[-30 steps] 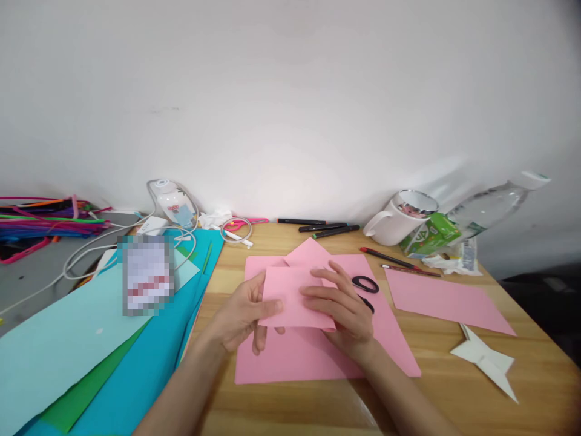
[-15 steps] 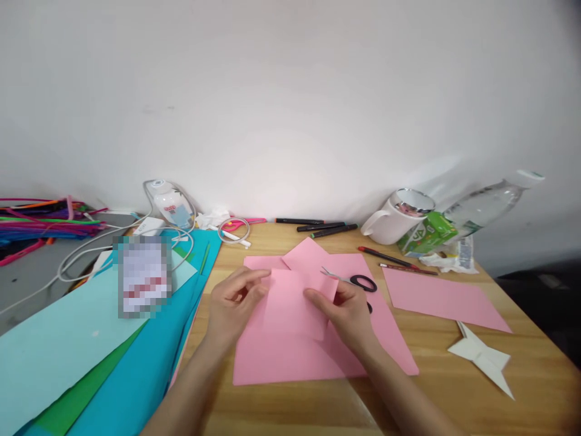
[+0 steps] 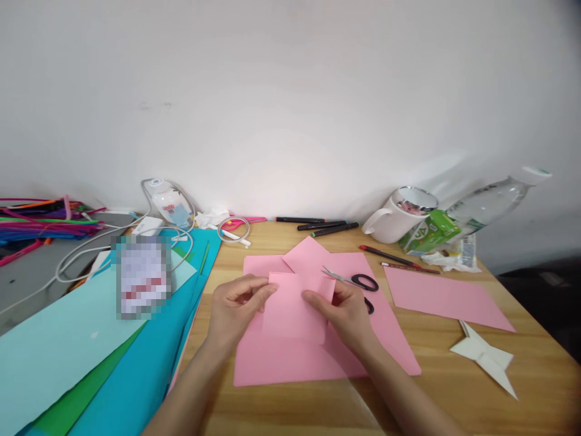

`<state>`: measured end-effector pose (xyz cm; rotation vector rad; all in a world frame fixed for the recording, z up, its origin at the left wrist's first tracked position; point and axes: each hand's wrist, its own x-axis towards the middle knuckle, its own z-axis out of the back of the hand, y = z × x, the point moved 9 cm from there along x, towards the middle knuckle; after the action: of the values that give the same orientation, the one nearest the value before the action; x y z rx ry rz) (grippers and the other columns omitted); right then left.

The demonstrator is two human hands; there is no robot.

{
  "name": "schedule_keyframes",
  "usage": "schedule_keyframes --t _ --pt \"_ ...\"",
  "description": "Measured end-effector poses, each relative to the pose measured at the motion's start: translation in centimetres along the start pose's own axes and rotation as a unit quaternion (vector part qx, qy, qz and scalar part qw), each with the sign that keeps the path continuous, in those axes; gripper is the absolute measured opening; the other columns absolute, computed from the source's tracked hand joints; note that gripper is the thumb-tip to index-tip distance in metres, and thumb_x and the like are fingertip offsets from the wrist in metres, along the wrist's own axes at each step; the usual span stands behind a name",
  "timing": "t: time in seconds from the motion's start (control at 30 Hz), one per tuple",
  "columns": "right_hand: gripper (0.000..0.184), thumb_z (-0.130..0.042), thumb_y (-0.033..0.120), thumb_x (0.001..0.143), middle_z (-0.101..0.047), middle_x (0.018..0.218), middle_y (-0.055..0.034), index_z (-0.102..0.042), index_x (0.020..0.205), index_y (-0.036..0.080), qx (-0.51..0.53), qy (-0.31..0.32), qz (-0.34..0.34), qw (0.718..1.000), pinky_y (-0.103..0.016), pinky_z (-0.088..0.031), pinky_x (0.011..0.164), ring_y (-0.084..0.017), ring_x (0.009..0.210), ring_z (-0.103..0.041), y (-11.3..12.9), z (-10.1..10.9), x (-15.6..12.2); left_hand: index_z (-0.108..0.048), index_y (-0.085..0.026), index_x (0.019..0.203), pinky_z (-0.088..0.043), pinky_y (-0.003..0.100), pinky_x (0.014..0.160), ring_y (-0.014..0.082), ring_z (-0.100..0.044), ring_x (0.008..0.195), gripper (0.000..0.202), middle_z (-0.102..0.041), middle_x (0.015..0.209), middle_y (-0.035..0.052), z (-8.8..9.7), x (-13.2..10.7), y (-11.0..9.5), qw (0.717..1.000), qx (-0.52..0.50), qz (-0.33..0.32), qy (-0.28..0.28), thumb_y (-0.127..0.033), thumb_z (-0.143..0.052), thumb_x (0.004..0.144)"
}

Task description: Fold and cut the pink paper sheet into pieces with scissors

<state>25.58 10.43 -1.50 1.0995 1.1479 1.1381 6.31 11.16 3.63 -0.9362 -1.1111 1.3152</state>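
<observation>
A small folded pink paper piece (image 3: 295, 309) is held between both hands, just above a large pink sheet (image 3: 313, 357) lying on the wooden table (image 3: 436, 387). My left hand (image 3: 236, 309) pinches the piece's upper left corner, thumb and fingers closed on it. My right hand (image 3: 347, 312) pinches its upper right edge. Black-handled scissors (image 3: 351, 280) lie on the large sheet right behind my right hand.
Another pink sheet (image 3: 447, 298) and a white folded paper star (image 3: 485, 358) lie at the right. A white mug (image 3: 399, 216), green carton (image 3: 429, 232) and plastic bottle (image 3: 492, 203) stand at the back right. Markers (image 3: 327, 227), cables (image 3: 91, 254), blue and green sheets (image 3: 68, 345) at left.
The small pink piece has been turned from wide to upright; my hands moved from lying flat on it to pinching its top corners. The scissors' blades are now uncovered.
</observation>
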Motion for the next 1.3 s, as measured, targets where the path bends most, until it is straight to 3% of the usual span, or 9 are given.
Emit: schedule_keyframes --t 0.43,0.83,0.93,1.03,1.13,1.23,1.3 --pt "0.02 -0.071 0.037 0.066 -0.067 0.061 -0.002 -0.068 0.062 0.017 -0.005 0.012 -0.002 1.0 -0.029 -0.047 0.05 -0.019 0.055 -0.059 0.1 -0.3 -0.2 -0.072 -0.018 0.068 -0.038 0.02 0.041 0.0084 -0.047 0.042 0.007 -0.061 0.052 -0.002 0.2 0.0 0.3 1.0 -0.008 0.014 -0.017 -0.024 -0.069 0.065" --pt "0.02 -0.072 0.036 0.066 -0.066 0.062 -0.002 -0.067 0.063 0.017 0.013 0.021 -0.014 1.0 -0.028 -0.045 0.051 -0.019 0.056 -0.058 -0.2 -0.6 -0.2 -0.07 -0.017 0.068 -0.034 0.018 0.04 0.0077 -0.046 0.042 0.01 -0.057 0.049 -0.0029 -0.2 0.2 0.5 1.0 0.003 0.016 0.011 -0.027 -0.066 0.069" --pt "0.021 -0.073 0.036 0.066 -0.068 0.066 -0.0032 -0.068 0.067 0.016 0.048 0.026 -0.043 0.998 -0.028 -0.046 0.052 -0.019 0.058 -0.06 -0.9 -0.6 0.0 -0.066 -0.016 0.063 -0.03 0.018 0.039 0.0069 -0.043 0.039 0.02 -0.051 0.043 -0.0046 -1.0 0.2 1.4 0.996 0.008 0.055 0.065 -0.032 -0.062 0.074" --pt "0.023 -0.075 0.036 0.065 -0.069 0.068 -0.0041 -0.068 0.072 0.015 0.114 0.024 -0.076 0.99 -0.029 -0.047 0.053 -0.019 0.059 -0.06 -1.8 -0.5 0.4 -0.051 -0.016 0.05 -0.023 0.017 0.035 0.0049 -0.037 0.031 0.035 -0.045 0.035 -0.0063 -3.2 -0.5 2.6 0.975 0.013 0.112 0.194 -0.036 -0.059 0.077" --pt "0.025 -0.075 0.036 0.065 -0.069 0.067 -0.0041 -0.067 0.074 0.014 0.146 0.01 -0.091 0.985 -0.029 -0.047 0.055 -0.02 0.061 -0.061 -2.4 0.1 0.8 -0.042 -0.017 0.047 -0.029 0.017 0.035 0.0076 -0.047 0.03 0.04 -0.046 0.031 -0.0063 -5.0 -1.8 3.4 0.94 -0.011 0.155 0.303 -0.038 -0.061 0.076" --pt "0.026 -0.074 0.036 0.066 -0.07 0.07 -0.0051 -0.067 0.076 0.014 0.146 0.026 -0.096 0.984 -0.029 -0.047 0.056 -0.02 0.063 -0.061 -2.3 0.1 0.8 -0.042 -0.018 0.049 -0.044 0.021 0.042 0.0147 -0.061 0.039 0.041 -0.053 0.034 -0.0032 -5.5 -2.3 4.1 0.925 -0.057 0.194 0.322 -0.043 -0.06 0.076" --pt "0.026 -0.075 0.034 0.066 -0.07 0.076 -0.0057 -0.067 0.081 0.014 0.134 0.068 -0.092 0.984 -0.03 -0.048 0.059 -0.021 0.067 -0.062 -2.0 -0.5 0.8 -0.046 -0.017 0.051 -0.047 0.023 0.04 0.0184 -0.065 0.044 0.04 -0.062 0.042 0.0017 -5.3 -2.2 4.4 0.924 -0.067 0.209 0.312 -0.046 -0.06 0.075"
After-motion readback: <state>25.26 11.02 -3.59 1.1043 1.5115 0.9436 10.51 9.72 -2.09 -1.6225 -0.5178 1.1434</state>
